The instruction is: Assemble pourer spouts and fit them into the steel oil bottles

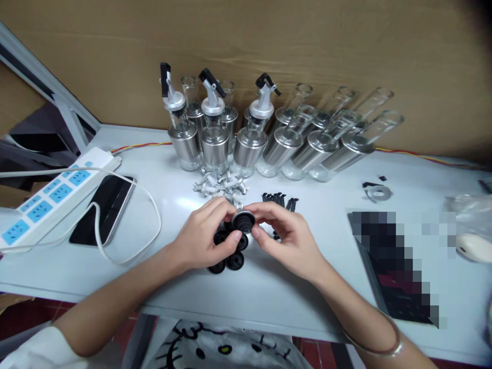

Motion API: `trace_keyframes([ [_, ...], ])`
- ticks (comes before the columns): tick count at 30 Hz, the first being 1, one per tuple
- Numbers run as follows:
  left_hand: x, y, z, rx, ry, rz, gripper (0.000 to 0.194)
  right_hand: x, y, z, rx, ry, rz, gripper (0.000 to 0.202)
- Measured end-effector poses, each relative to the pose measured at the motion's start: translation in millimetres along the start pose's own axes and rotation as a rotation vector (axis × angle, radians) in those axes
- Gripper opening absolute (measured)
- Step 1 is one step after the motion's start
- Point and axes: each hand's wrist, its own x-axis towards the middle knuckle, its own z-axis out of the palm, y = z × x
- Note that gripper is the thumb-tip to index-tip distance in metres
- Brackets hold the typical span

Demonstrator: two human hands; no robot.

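Note:
Between my fingertips, over the middle of the table, is a bottle pourer (pixel 244 221) with a black ribbed stopper turned towards me and a bit of silver showing behind it. My left hand (pixel 205 233) pinches it from the left; my right hand (pixel 292 238) grips its right edge with thumb and forefinger. Beneath my left hand lie several black round stoppers (pixel 235 260). Loose silver spout pieces (pixel 207 184) are piled just beyond my hands. Small black levers (pixel 274 199) lie beyond my right hand, some partly hidden by it.
Steel-clad glass bottles (pixel 288 143) stand in rows at the back; three front-left ones carry silver pourers (pixel 261 105) with black levers. At left are a power strip (pixel 59 192), a phone (pixel 102 210) and a white cable (pixel 159 225). A tape roll (pixel 380 192) and dark pixelated item (pixel 378 256) lie right.

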Motion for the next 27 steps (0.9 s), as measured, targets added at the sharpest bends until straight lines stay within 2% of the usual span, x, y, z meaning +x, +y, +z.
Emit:
trace_keyframes([
  [6, 1.5, 0.1, 0.1, 0.038, 0.006, 0.026, 0.013, 0.2, 0.1, 0.2, 0.017, -0.029, 0.017, 0.025],
  [16, 2.7, 0.2, -0.4, 0.092, -0.060, 0.005, 0.013, -0.5, -1.4, 2.2, 0.048, -0.024, 0.054, 0.025],
  [27, 4.5, 1.5, -0.9, 0.137, -0.104, 0.040, 0.014, -1.1, -3.6, 2.3, -0.071, -0.150, 0.061, 0.029],
])
